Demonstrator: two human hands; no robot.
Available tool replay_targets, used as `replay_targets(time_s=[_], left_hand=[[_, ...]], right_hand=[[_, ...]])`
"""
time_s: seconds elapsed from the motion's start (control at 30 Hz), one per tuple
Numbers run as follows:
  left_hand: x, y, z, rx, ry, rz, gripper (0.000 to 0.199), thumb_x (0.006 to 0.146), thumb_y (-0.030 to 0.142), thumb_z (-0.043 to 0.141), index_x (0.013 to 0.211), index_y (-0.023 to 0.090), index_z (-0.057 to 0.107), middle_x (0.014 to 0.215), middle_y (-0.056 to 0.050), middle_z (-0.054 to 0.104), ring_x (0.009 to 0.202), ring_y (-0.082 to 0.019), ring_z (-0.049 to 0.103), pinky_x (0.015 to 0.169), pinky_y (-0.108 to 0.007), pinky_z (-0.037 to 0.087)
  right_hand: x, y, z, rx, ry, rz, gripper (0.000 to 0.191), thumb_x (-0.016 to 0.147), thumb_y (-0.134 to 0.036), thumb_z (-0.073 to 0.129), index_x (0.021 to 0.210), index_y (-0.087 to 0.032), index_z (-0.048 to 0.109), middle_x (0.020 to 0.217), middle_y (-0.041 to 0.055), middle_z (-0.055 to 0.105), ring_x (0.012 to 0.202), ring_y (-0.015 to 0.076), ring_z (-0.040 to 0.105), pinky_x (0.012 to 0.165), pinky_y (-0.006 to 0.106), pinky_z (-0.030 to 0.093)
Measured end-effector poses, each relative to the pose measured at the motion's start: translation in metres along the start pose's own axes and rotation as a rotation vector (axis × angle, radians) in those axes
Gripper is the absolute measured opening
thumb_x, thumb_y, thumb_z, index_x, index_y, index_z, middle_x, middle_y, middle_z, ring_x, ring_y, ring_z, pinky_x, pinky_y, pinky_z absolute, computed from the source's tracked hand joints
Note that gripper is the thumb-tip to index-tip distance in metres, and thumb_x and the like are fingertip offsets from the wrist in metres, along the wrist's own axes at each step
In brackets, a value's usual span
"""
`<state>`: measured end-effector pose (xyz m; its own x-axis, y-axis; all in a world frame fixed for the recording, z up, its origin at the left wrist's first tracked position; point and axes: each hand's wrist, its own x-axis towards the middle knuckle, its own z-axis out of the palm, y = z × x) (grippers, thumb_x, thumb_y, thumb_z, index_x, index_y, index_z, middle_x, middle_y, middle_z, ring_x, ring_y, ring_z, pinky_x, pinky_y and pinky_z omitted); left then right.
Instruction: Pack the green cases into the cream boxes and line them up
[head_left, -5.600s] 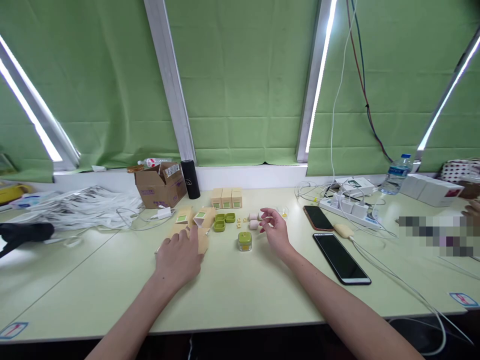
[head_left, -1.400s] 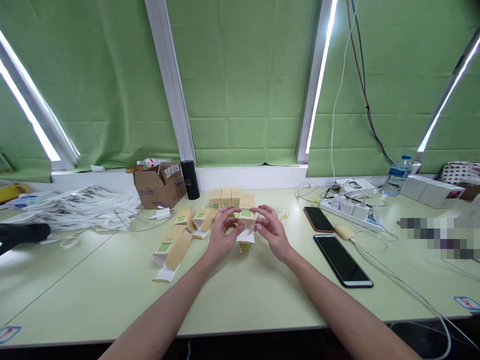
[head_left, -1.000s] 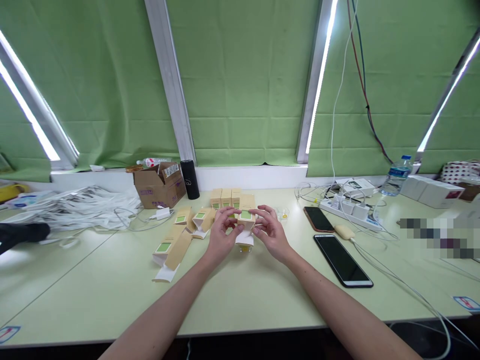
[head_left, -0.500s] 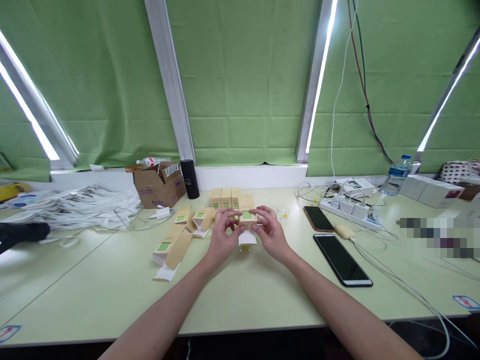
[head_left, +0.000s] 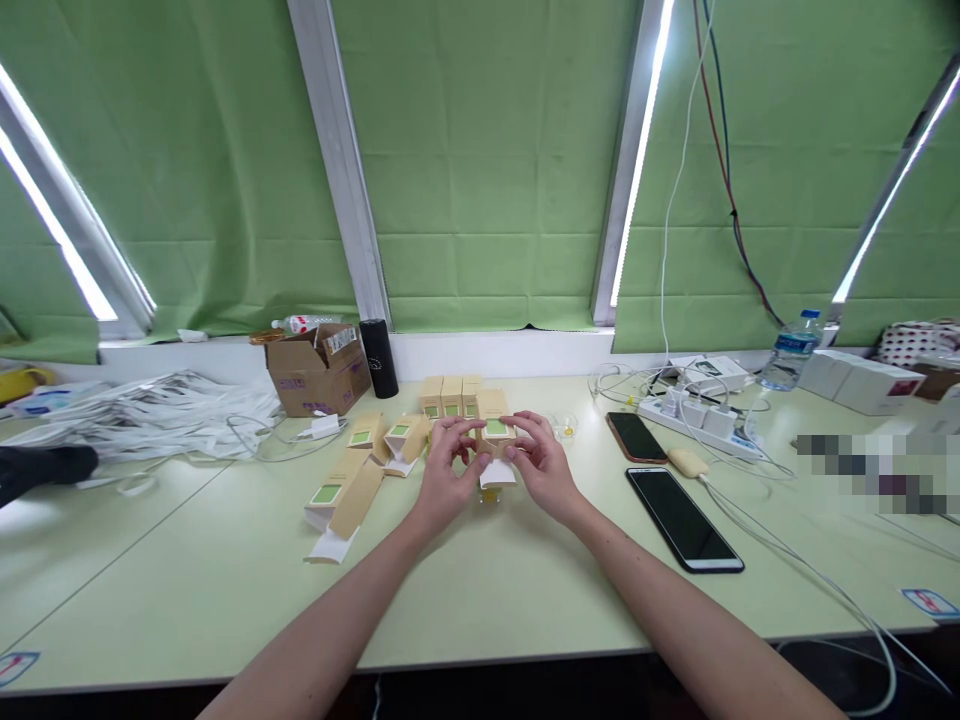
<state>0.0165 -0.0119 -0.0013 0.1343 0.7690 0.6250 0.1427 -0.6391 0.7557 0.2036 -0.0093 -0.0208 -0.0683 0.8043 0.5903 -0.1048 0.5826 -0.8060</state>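
Between my hands lies a small tan box (head_left: 493,405) with a green label and a white flap (head_left: 498,472) pointing toward me. My left hand (head_left: 452,465) grips its left side, thumb near the flap. On the right side, my right hand (head_left: 544,465) holds the same box with bent fingers. Just below the flap sits a small clear item with yellow in it (head_left: 490,495). Several tan boxes stand upright (head_left: 451,392) behind. To the left, an open tan box (head_left: 345,495) lies with its flap out, near two others. Clear pieces (head_left: 564,427) rest beyond my right hand.
Two phones (head_left: 684,520) (head_left: 636,438) lie at the right, beside a tan case (head_left: 688,462), a power strip (head_left: 701,425) and cables. A cardboard box (head_left: 319,370), black cylinder (head_left: 379,358) and white strap pile (head_left: 172,410) are at the back left.
The white flap of the held box has shifted slightly up and to the right. Both hands keep nearly the same place and grip.
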Motion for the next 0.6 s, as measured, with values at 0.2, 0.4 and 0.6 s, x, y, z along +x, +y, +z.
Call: replay_targets(time_s=[0.2,0.4,0.6], left_hand=[[0.0,-0.0043,-0.0045,-0.04,-0.125,0.061,0.059,0.084,0.019,0.067,0.141,0.034,0.062,0.137,-0.01,0.044,0.105,-0.023,0.061,0.087,-0.037,0.053],[-0.0008,-0.0069,-0.0016,-0.059,-0.196,0.036,0.08,0.077,0.031,0.084,0.15,0.033,0.052,0.141,-0.012,0.043,0.113,-0.027,0.057,0.093,-0.039,0.052],[-0.0006,-0.0063,-0.0001,-0.133,-0.169,-0.009,0.072,0.085,0.049,0.08,0.148,0.03,0.051,0.143,-0.014,0.046,0.117,-0.028,0.058,0.096,-0.04,0.052]], right_hand=[[0.0018,-0.0009,-0.0015,0.021,0.03,0.008,0.039,0.095,-0.049,0.07,0.13,-0.033,0.068,0.139,0.0091,0.043,0.092,0.0155,0.069,0.083,0.036,0.064],[0.002,-0.0007,-0.0012,0.014,0.06,0.014,0.04,0.094,-0.049,0.071,0.131,-0.033,0.068,0.142,0.0091,0.044,0.094,0.0158,0.069,0.086,0.038,0.065],[0.0011,0.0001,-0.0003,-0.011,0.032,0.012,0.04,0.095,-0.045,0.07,0.134,-0.035,0.067,0.141,0.0084,0.042,0.091,0.0139,0.068,0.089,0.039,0.065]])
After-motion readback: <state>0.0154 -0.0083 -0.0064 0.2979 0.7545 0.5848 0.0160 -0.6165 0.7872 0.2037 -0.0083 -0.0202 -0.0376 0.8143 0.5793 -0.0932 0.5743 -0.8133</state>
